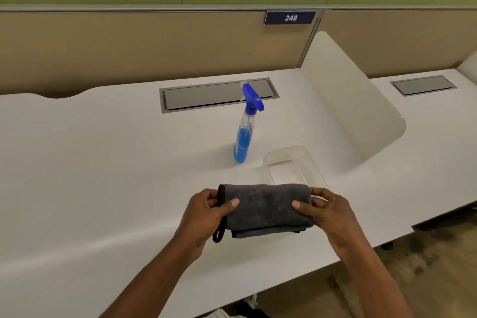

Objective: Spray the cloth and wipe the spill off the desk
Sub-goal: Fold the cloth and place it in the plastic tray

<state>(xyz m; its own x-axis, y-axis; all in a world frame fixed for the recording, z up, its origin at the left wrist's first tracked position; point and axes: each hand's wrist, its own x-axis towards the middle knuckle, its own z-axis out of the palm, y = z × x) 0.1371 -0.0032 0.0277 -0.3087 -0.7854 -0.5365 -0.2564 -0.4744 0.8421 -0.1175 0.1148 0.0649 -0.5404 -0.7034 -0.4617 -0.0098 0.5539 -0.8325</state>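
Two hands, left [206, 212] and right [327, 212], each grip closed on one cloth [265, 208]; one spray bottle [245, 131] upright.

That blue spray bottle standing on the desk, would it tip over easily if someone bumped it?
Probably yes: the spray bottle is tall and narrow on a small base. Its blue liquid fills only the lower part, which likely steadies it a little. The smooth white desk might let it slide first.

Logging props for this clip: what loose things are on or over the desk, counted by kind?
Spray bottle: 1
Cloth, held by both hands: 1
Clear container: 1
Total: 3
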